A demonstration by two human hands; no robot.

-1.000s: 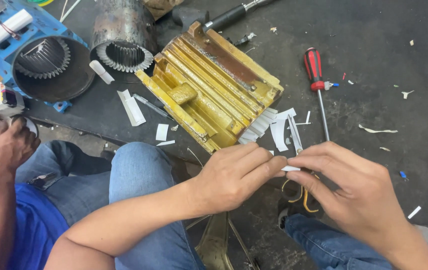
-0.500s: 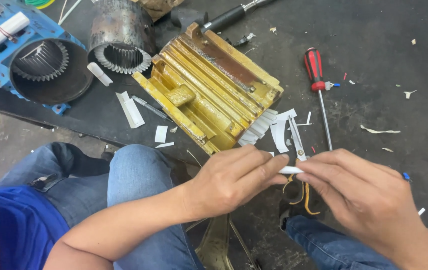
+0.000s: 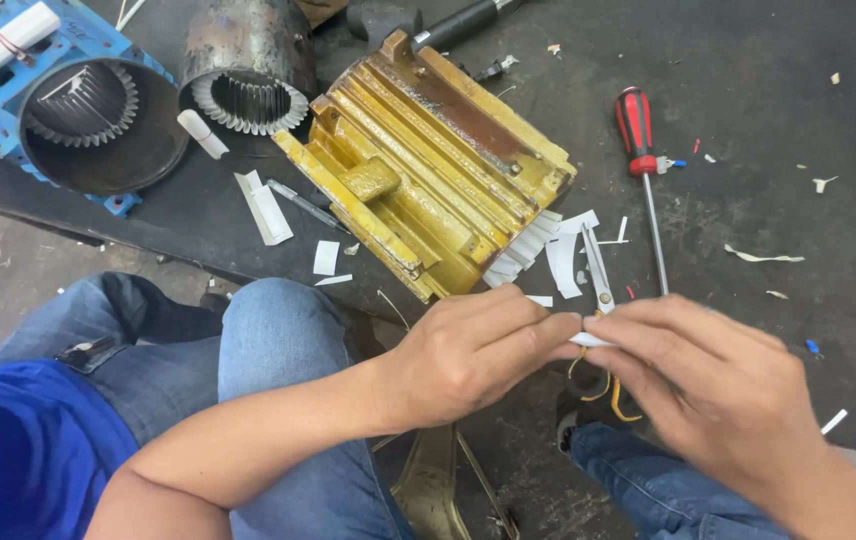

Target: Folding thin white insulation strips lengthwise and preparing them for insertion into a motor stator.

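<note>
My left hand (image 3: 473, 350) and my right hand (image 3: 708, 375) meet in front of me, both pinching a small white paper strip (image 3: 588, 340) between their fingertips. Just beyond them lies a yellow ribbed motor housing (image 3: 428, 180) with white paper strips (image 3: 538, 245) sticking out of its near end. A pair of scissors (image 3: 600, 290) lies under my hands, its yellow handles partly hidden. My knees in blue jeans are below.
A red-handled screwdriver (image 3: 638, 150) lies right of the housing. A blue motor casing (image 3: 78, 110) and a grey stator (image 3: 248, 70) stand at the back left on the dark mat (image 3: 798, 100). Paper scraps (image 3: 263, 205) are scattered about. Another person's jeans and blue shirt (image 3: 18, 450) are at left.
The other person's hand with a white object at the far left has left the view. My hands stay together on the strip, the right one shifted slightly.
</note>
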